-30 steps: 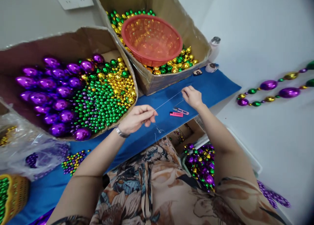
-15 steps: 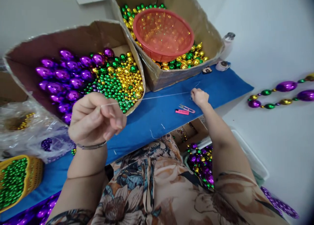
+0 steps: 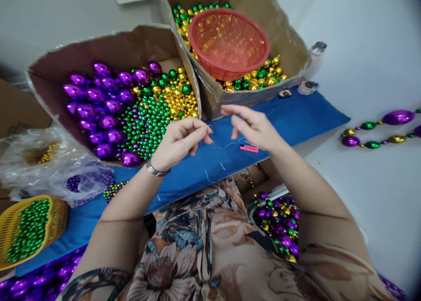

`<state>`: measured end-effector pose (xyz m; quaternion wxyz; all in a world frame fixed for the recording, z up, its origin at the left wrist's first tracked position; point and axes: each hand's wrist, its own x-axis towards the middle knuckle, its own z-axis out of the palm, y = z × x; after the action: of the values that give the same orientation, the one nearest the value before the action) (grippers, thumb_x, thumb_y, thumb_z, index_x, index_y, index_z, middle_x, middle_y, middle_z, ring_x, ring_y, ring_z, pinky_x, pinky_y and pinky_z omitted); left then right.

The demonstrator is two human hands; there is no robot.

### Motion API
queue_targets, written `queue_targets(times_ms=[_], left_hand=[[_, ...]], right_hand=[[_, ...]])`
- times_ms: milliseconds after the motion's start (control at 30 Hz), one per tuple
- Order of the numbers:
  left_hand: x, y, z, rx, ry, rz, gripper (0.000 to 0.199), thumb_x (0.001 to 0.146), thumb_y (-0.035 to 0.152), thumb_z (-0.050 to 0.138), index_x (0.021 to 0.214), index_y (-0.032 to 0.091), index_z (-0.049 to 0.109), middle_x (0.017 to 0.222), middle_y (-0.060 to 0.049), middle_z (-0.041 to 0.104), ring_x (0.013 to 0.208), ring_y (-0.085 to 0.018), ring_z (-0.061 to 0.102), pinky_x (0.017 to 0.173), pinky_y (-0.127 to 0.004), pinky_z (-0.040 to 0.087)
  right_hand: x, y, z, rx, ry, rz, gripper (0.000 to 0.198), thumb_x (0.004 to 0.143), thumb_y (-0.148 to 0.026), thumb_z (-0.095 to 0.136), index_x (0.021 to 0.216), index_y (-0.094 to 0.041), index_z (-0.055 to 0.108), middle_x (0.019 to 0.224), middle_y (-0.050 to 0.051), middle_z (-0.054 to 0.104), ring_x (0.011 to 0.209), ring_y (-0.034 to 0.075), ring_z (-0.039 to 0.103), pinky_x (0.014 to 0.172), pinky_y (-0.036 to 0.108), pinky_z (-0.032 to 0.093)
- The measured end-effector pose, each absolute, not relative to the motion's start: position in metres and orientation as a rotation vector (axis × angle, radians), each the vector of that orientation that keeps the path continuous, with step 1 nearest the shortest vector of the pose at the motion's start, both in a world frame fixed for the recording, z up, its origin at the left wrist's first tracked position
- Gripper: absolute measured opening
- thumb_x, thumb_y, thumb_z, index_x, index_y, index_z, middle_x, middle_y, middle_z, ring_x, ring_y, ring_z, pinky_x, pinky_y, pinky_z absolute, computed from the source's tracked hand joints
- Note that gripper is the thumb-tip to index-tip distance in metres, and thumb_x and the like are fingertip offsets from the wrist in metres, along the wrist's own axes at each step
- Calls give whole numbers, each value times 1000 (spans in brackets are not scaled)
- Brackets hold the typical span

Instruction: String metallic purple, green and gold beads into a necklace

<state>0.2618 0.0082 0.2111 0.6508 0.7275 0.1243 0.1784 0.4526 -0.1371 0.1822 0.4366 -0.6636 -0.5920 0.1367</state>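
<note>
Pinching a thin white thread [image 3: 212, 126] at the fingertips, the left hand [image 3: 180, 141] is over the blue-covered table [image 3: 319, 112], thumb and forefinger brought together in a small, tight grip. A loop of the thread shows by those fingertips, though I can't follow its whole run from where I stand. Just to the right, the right hand [image 3: 255, 125] faces it with thumb and fingers well parted, its grip loose, and I can make out nothing caught in it. Under that hand lies a pink piece with a black end [image 3: 249, 148], and nearer the table's edge there's a curved bit of thread [image 3: 207, 177]. On the left, a cardboard box [image 3: 42, 84] carries purple, green and gold beads; touching it on the far side, another box [image 3: 210, 97] has a red basket [image 3: 226, 69] resting on its beads. At the near left sits a yellow basket [image 3: 59, 220] of green beads.
</note>
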Motion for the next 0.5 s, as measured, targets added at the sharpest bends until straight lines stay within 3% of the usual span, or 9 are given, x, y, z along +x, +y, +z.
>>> queue_targets(times_ms=[67,133,267,367,467,500], left_hand=[[263,7,210,1671,261,377,28,87,43,64,88,15,66,74,-3,69,41,-4,45,38,-17,35],[259,8,208,1711,251,352,26,87,42,63,88,16,66,71,-2,68,41,-4,45,39,-17,35],[241,18,192,1923,307,267,25,89,39,59,88,15,66,68,-2,66,44,-5,48,43,-17,37],[230,27,164,2120,396,229,27,90,39,55,88,15,66,69,-2,68,50,-8,54,49,-19,41],[225,30,134,2322,514,256,25,90,36,51,89,15,67,70,-3,69,58,-12,60,57,-21,41],[224,31,125,2367,542,255,25,90,34,50,89,16,67,71,-3,70,61,-13,61,59,-22,41]], right_hand=[[426,-129,192,-1426,-1532,560,46,98,-53,37,131,-25,52,102,2,64,67,7,58,65,23,48],[419,-124,193,-1402,-1550,584,41,98,-52,40,117,-21,59,87,-1,64,66,7,56,65,23,46],[452,-123,175,-1739,-1602,211,33,96,-45,46,88,-18,63,80,1,61,77,12,56,74,27,44],[479,-130,147,-2022,-1644,135,30,96,-40,44,91,-19,64,89,5,63,85,16,57,77,30,44],[472,-147,106,-2330,-1519,84,27,94,-37,47,109,-21,64,113,9,60,87,18,57,70,29,41],[462,-154,92,-2387,-1519,143,27,94,-36,47,108,-21,64,112,9,60,86,17,58,69,28,40]])
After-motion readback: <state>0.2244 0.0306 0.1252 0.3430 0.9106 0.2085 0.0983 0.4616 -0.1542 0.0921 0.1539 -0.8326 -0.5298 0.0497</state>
